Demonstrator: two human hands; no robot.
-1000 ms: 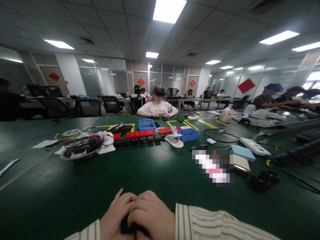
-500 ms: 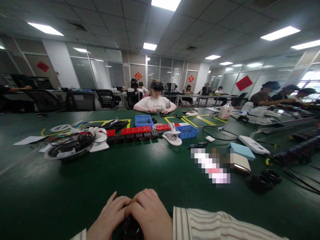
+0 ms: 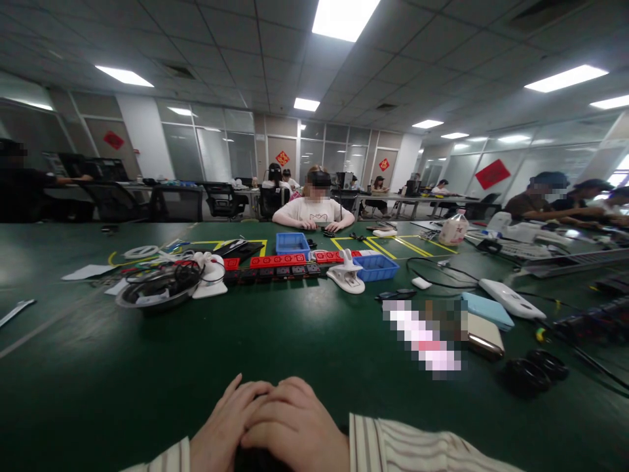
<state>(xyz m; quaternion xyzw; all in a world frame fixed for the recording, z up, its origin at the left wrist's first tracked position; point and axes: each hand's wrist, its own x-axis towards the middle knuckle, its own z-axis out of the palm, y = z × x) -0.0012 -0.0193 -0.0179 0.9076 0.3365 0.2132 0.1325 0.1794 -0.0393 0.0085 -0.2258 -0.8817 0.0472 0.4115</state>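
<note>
Overlapped hands (image 3: 275, 426) — bowl (image 3: 132, 303), power strips (image 3: 278, 261) beyond.

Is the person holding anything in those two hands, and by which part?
The left hand and right hand lie together over a dark object. It is almost wholly covered, so its identity and the grip cannot be told.

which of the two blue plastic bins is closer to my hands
The right-hand blue plastic bin, beside the white plastic clip; the left-hand bin sits farther back.
</note>
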